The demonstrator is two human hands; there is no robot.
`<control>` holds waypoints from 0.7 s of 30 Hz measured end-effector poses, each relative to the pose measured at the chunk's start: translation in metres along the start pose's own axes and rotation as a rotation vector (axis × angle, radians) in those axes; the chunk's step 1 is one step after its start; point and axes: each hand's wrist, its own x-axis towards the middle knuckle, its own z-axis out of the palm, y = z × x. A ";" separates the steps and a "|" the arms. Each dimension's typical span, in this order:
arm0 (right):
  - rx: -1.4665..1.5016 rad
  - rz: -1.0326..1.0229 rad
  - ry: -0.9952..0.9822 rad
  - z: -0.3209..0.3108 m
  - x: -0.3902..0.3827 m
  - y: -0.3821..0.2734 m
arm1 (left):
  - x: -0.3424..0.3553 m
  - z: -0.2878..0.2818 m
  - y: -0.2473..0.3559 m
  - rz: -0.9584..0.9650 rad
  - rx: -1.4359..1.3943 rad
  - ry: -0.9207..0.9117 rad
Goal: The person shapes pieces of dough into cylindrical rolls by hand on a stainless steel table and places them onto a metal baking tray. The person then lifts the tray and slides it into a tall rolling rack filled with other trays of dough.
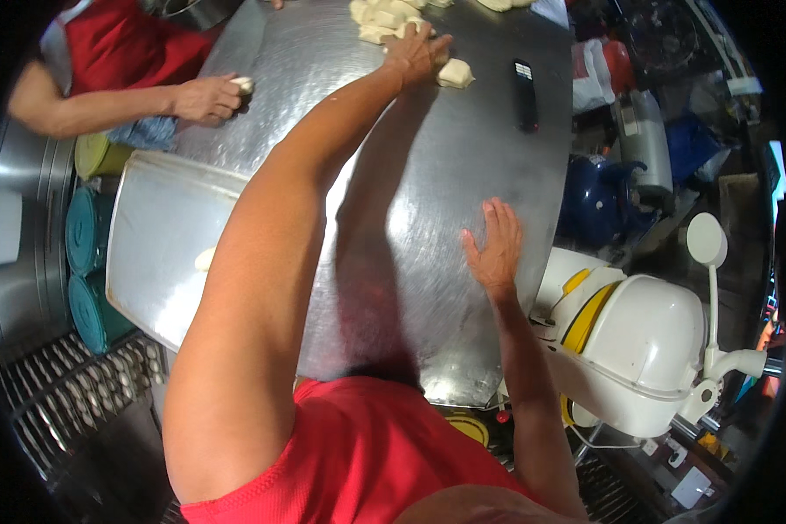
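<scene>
Table: shiny metal | left hand: spread, at dough | right hand: outstretched | white machine beside

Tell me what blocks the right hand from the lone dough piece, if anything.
Nothing visible: only metal tabletop shows between the right hand and the dough piece. The black device lies to the right of that path.

Bright glare is thrown back by the steel table, a long shadow is cast right of the left arm, the far right is left dim, and straight edges are bent toward the black rim.
</scene>
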 end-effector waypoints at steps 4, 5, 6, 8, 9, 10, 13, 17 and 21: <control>0.043 -0.006 -0.013 -0.004 0.003 -0.006 | 0.022 0.037 -0.004 -0.028 0.108 0.030; 0.029 0.009 -0.004 -0.002 0.000 -0.003 | 0.018 0.037 0.002 -0.020 -0.034 0.188; 0.019 0.008 0.009 -0.001 0.000 -0.002 | 0.013 0.029 0.000 0.007 -0.088 0.193; 0.008 -0.003 0.010 -0.002 0.001 -0.003 | -0.006 0.012 -0.010 0.038 -0.189 0.196; 0.006 0.002 -0.001 -0.003 0.002 -0.005 | -0.022 0.005 -0.010 0.077 -0.287 0.221; 0.004 0.005 -0.014 -0.003 0.003 -0.006 | -0.043 0.000 -0.009 0.114 -0.386 0.244; -0.013 -0.004 0.028 0.006 -0.003 0.004 | -0.145 -0.028 0.034 0.326 -0.649 0.195; -0.004 -0.023 0.024 0.005 0.002 0.004 | -0.267 -0.036 0.078 0.381 -0.637 -0.118; 0.225 0.021 -0.074 -0.003 0.003 0.012 | -0.283 -0.039 0.086 0.089 -0.581 -0.134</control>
